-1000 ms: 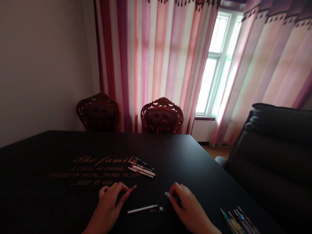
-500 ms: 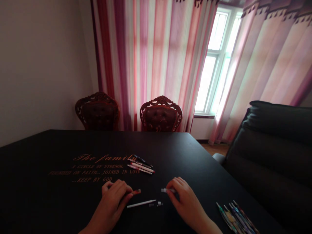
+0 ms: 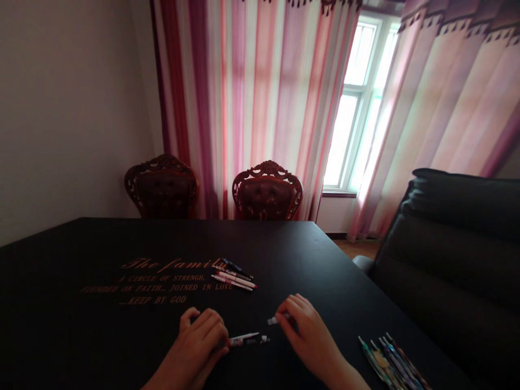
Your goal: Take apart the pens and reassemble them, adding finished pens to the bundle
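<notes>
My left hand (image 3: 207, 338) is closed low over the table, its fingertips on a patterned pen barrel (image 3: 237, 342) that pokes out past them. Right beside that barrel lies a slim white pen refill (image 3: 252, 335), partly covered by the hand. A small dark see-through piece (image 3: 252, 341) and a little white pen piece (image 3: 265, 339) rest just to the right. My right hand (image 3: 303, 330) pinches a whitish translucent pen part (image 3: 272, 320), its tip pointing left; the rest is hidden by the fingers.
Several pens (image 3: 233, 279) lie together farther back on the black table (image 3: 280, 244), over its gold lettering. Another row of pens (image 3: 392, 363) is at the front right. A black armchair (image 3: 459, 260) stands on the right, and two carved chairs (image 3: 268, 195) at the far edge.
My left hand has come right and down with the barrel, from above the refill to beside it on the table. My right hand has barely moved; its pen part tilts slightly lower.
</notes>
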Available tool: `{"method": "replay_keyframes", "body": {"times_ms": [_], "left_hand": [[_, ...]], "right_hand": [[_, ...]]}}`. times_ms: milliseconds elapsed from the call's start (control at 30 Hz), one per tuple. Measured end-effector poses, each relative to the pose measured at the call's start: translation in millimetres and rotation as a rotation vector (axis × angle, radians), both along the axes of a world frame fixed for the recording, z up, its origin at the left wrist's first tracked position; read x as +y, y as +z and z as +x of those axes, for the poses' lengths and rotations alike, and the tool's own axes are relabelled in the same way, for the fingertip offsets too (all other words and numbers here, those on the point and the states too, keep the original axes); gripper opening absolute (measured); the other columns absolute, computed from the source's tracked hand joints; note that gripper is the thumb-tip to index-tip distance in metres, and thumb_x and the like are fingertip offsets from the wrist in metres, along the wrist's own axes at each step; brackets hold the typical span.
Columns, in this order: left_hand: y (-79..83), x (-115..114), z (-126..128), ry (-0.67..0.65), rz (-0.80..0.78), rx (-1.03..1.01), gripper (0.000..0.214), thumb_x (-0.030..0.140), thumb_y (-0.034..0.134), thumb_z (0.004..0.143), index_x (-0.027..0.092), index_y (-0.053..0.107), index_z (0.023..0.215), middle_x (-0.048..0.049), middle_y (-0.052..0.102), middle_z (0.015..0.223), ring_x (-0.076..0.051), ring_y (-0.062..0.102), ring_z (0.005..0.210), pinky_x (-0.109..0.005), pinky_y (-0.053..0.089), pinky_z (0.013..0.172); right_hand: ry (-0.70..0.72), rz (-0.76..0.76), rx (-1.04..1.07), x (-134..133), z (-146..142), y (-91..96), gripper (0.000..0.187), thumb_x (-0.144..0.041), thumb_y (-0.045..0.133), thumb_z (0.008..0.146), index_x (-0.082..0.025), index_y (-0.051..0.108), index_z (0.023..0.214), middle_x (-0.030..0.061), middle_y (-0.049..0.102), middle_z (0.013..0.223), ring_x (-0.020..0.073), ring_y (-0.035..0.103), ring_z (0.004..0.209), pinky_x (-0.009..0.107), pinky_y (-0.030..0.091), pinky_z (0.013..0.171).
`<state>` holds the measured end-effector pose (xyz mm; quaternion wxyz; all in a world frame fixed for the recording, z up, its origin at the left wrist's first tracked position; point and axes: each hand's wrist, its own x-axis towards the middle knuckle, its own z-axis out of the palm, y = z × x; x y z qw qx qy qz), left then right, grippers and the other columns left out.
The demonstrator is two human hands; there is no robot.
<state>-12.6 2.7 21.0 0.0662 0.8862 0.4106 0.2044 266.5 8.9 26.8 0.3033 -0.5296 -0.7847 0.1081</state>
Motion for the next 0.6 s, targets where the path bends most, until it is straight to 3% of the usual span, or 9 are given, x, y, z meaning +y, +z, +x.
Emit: {"method": "replay_keyframes", "body": {"times_ms": [267,600], "left_hand": [[-2.8,1.2,1.1,0.001,-0.006,-0.011,0.02,0.006,0.053,0.089,0.026,0.053,0.091,0.0061,0.065,0.095,-0.015,0.06,0.092,-0.035,0.024,0.092],[-5.5,0.1,2.4,-0.016,0.099,0.007,0.021,0.003,0.051,0.089,0.024,0.048,0.085,0.006,0.062,0.088,-0.015,0.059,0.085,-0.035,0.025,0.087]], "right_hand": [[0.003,0.001,-0.013,0.5,0.8,-2.0,0.015,-0.017,0.051,0.095,-0.022,0.06,0.083,0.0005,0.064,0.086,0.0196,0.056,0.086,0.038,0.037,0.093],[-0.005,-0.012,-0.014,2.5,1.6,-4.4,0.014,-0.019,0.052,0.095,-0.022,0.061,0.084,0.0008,0.064,0.087,0.0206,0.056,0.088,0.039,0.037,0.094]]}}
